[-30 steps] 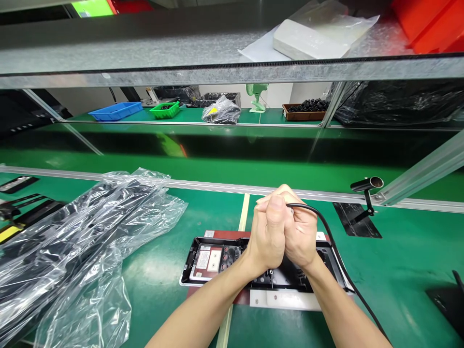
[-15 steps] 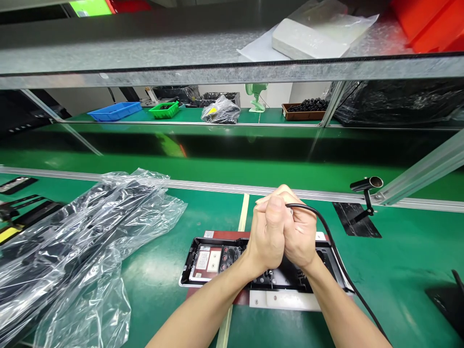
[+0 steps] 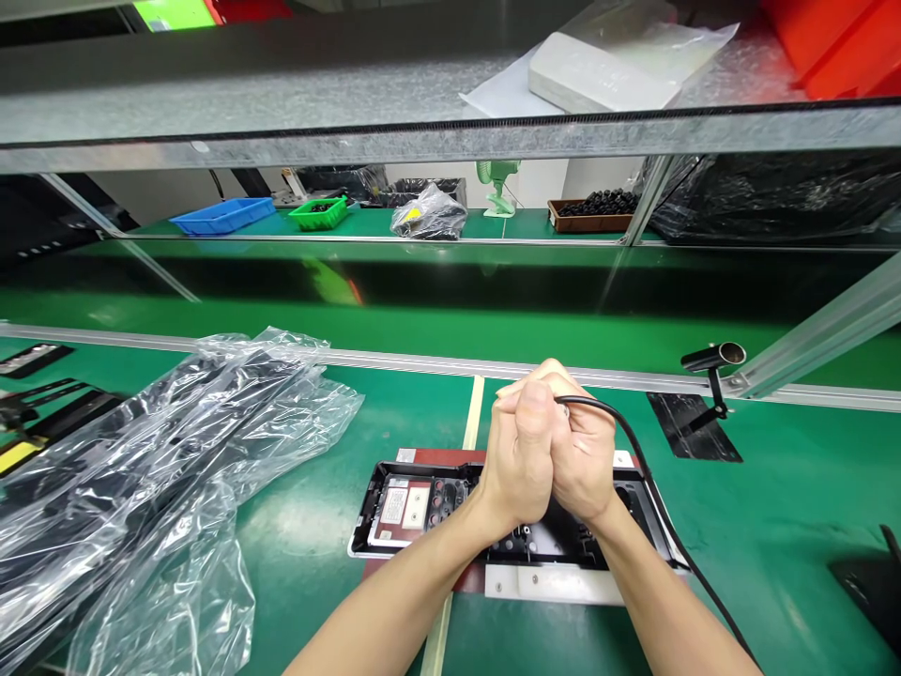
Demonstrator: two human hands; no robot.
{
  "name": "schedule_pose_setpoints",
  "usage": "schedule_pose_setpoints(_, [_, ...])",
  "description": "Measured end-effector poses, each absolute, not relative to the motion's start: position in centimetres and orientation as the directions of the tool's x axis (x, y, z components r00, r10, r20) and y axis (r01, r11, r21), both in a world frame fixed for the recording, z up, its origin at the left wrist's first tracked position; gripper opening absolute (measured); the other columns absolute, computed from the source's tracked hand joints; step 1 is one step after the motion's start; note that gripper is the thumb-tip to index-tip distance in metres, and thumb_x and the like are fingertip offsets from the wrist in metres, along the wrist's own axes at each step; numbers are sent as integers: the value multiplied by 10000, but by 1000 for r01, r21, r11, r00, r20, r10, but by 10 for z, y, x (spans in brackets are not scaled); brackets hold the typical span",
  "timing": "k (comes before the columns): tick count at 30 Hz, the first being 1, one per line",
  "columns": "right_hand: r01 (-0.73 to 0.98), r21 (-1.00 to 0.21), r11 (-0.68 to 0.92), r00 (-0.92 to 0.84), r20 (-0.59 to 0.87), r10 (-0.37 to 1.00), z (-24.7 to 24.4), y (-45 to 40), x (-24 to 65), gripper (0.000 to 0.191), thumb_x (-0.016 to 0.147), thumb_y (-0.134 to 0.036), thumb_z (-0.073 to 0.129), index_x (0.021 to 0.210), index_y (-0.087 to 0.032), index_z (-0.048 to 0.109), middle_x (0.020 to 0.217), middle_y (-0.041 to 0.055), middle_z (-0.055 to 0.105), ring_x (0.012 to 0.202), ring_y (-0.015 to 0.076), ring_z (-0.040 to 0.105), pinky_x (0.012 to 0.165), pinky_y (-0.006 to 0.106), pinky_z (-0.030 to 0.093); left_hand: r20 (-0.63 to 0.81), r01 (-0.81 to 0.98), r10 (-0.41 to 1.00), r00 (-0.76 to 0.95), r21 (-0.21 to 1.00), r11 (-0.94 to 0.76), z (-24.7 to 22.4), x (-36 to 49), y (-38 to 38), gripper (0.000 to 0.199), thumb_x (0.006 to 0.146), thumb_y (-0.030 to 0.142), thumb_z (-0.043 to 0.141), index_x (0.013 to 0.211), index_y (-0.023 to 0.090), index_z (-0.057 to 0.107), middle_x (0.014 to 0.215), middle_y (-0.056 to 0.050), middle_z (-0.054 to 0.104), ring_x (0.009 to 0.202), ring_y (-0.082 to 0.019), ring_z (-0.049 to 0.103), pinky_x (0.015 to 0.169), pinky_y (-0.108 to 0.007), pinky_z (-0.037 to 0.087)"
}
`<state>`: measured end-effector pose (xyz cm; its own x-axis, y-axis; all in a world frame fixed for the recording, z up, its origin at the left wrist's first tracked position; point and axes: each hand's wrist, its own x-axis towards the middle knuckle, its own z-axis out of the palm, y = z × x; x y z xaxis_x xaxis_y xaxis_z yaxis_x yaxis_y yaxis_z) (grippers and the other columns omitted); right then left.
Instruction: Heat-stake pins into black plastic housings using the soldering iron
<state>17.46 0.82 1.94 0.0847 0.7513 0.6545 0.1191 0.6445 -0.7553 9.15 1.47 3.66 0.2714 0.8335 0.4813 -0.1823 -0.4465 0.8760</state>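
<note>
Head camera view: a worker's left hand (image 3: pixel 519 460) and right hand (image 3: pixel 586 455) clench together above a long, shallow black plastic housing (image 3: pixel 363 512), closed around a slim black rubbery cable (image 3: pixel 637 451) that loops out past the housing's right end; anything else inside the grip is hidden. Beneath the housing is a reddish-brown board (image 3: pixel 443 456); left of it sprawls a clear plastic bag (image 3: pixel 296 422). Work appears partway: parts sit inside the housing, but its interior lies uncovered and no cable connection shows. What else remains cannot be told.
</note>
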Motion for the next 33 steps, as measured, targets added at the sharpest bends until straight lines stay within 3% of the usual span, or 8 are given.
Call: schedule_pose_setpoints(33, [114, -749, 653, 89, 662, 744, 20, 8, 174, 273, 1012, -312, 535, 863, -218, 744, 862, 55, 669, 763, 194, 614, 710, 357, 494, 478, -173, 836, 269, 878, -446, 34, 91, 14, 691, 1056, 650, 187, 775, 212, 642, 915, -75, 673, 819, -227, 594, 818, -393, 510])
